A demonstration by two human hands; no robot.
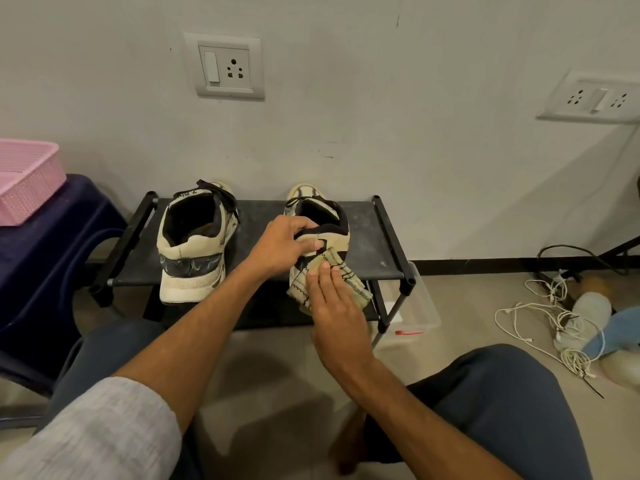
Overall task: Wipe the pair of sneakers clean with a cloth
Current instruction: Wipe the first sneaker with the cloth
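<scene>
1. Head view. Both sneakers stand on the top shelf of a black shoe rack (367, 233), heels toward the person and toes at the wall.
2. Left hand (282, 247) grips the worked sneaker (337, 239) at the heel collar, fingers curled over the rim. Judged: this steadies it against rubbing.
3. Right hand (334, 306) lies flat with fingers straight, pressing the checked cloth (348, 271) onto the heel. It pinches nothing. A flat hand likely spreads pressure.
4. Other sneaker (192, 251) sits apart, untouched, its heel band scuffed. Judged: waiting its turn.
</scene>
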